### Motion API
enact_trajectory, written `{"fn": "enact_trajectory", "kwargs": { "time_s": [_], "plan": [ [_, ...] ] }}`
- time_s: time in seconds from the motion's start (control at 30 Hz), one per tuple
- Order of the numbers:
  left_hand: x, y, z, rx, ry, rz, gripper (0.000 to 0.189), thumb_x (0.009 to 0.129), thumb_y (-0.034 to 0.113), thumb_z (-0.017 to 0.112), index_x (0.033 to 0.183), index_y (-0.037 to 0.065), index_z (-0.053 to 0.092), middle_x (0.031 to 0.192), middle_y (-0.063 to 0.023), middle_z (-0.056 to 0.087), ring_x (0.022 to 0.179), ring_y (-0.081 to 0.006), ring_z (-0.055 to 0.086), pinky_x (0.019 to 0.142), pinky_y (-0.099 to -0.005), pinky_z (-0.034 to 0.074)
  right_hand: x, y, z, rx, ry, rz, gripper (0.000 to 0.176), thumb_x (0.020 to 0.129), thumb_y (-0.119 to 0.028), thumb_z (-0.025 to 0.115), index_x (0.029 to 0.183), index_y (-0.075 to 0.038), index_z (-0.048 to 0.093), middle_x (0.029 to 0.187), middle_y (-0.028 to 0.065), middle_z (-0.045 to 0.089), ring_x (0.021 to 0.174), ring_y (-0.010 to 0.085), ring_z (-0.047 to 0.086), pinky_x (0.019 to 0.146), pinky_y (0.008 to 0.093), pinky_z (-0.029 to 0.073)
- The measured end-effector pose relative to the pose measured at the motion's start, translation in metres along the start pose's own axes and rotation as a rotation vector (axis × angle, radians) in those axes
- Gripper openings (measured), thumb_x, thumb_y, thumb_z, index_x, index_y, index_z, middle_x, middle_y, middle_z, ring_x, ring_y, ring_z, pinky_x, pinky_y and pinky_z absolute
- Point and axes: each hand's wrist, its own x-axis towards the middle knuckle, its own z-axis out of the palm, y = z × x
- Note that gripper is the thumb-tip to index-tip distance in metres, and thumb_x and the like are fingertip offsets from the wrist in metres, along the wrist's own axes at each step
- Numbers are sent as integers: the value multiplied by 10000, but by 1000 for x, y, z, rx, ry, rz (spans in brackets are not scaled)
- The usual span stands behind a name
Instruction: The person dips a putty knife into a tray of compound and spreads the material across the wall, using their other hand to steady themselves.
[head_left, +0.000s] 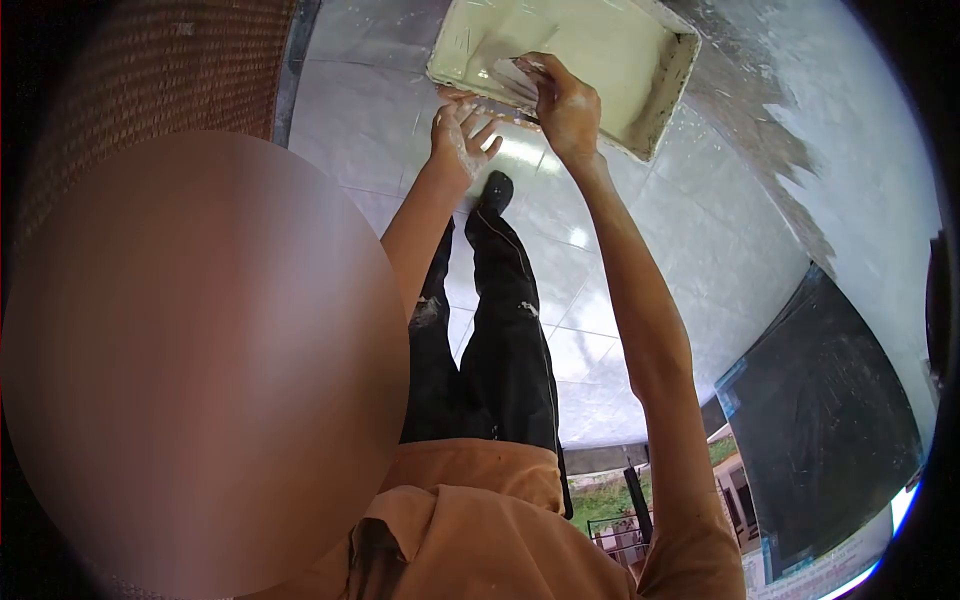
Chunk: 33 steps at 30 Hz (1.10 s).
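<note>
A shallow rectangular tray [672, 105] with a worn, stained rim holds a pale cream liquid. Over its near edge, my right hand [570, 105] is closed on a thin, whitish flat piece [515, 78], whose exact kind I cannot make out. To the left, just below the tray's near edge, my left hand [465, 140] is open with its fingers spread and pale residue on the palm. Nothing shows in it.
Glossy tiles [590, 290] lie beneath my legs and dark shoe [497, 190]. A woven panel [180, 80] stands upper left, a patchy painted surface [790, 130] right, and a dark panel [825, 420] lower right. A large blurred round patch covers the left.
</note>
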Motion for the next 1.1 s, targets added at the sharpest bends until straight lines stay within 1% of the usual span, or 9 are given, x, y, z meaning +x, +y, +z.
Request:
{"fn": "enact_trajectory", "kwargs": {
  "time_s": [0.1, 0.43, 0.63, 0.77, 0.87, 0.9, 0.97, 1.0, 1.1],
  "plan": [
    [0, -1, -3, 14, 2, 15, 530, 975, 362, 294, 1441, 111, 275, 1410, -80, 412, 1291, -319, 395, 1003, -514, 340, 2, 2, 10, 1, 37, -85, 256, 826, -41, 574, 1032, -177, 643, 844, 124, 683, 718, 336, 659, 594, 413, 516],
    [-1, -2, 8, -41, -29, -5, 509, 978, 341, 315, 1426, 102, 292, 1396, -79, 432, 1268, -286, 434, 995, -495, 354, -3, 4, 10, -45, -41, -80, 303, 809, -25, 567, 1047, -195, 645, 898, 110, 689, 722, 321, 665, 606, 396, 529],
    [-3, -6, 9, 13, 4, 20, 533, 947, 339, 385, 1418, 102, 306, 1400, -65, 419, 1256, -299, 439, 969, -479, 370, 14, 1, -4, 66, -128, -66, 301, 793, 11, 578, 1038, -148, 649, 895, 95, 699, 786, 307, 674, 655, 385, 538],
    [-7, -9, 4, 9, 109, -14, 516, 907, 311, 448, 1372, 106, 356, 1390, -66, 412, 1249, -302, 425, 953, -465, 373, 45, 40, 5, 249, -201, -145, 291, 813, 23, 580, 1068, -105, 639, 960, 92, 703, 899, 267, 679, 713, 347, 538],
    [-24, -4, 5, 11, 129, 2, 446, 848, 254, 538, 1251, 101, 425, 1369, -71, 425, 1247, -303, 427, 969, -460, 364, 61, 59, -2, 525, -453, 162, 332, 879, 6, 545, 1207, -36, 571, 1086, 83, 672, 946, 135, 631, 716, 299, 532],
    [-30, -1, 5, 17, 111, 10, 446, 848, 254, 538, 1251, 101, 425, 1369, -71, 425, 1247, -303, 427, 969, -460, 364, 59, 62, -10, 520, -438, 150, 332, 879, 6, 545, 1207, -36, 571, 1086, 83, 672, 946, 135, 631, 716, 299, 532],
    [-39, 6, 5, 42, 116, 35, 440, 850, 249, 537, 1252, 105, 432, 1352, -65, 446, 1238, -300, 438, 970, -449, 362, 47, 66, -19, 698, -436, 581, 381, 907, -8, 501, 1275, -104, 523, 991, 21, 642, 813, 93, 562, 673, 234, 492],
    [-40, 8, 6, 56, 114, 51, 460, 848, 267, 545, 1269, 117, 434, 1347, -62, 462, 1233, -285, 447, 971, -440, 361, 38, 55, -29, 943, -381, 635, 409, 915, -26, 477, 1307, -138, 497, 929, 7, 615, 746, 71, 531, 626, 220, 470],
    [-65, 18, 21, 168, 17, 172, 489, 861, 303, 551, 1298, 126, 420, 1384, -59, 442, 1255, -267, 435, 983, -435, 350, 16, 31, -53, 1138, -187, 718, 423, 928, -7, 484, 1340, -94, 449, 899, 36, 609, 711, 106, 588, 632, 249, 529]
  ]
}}
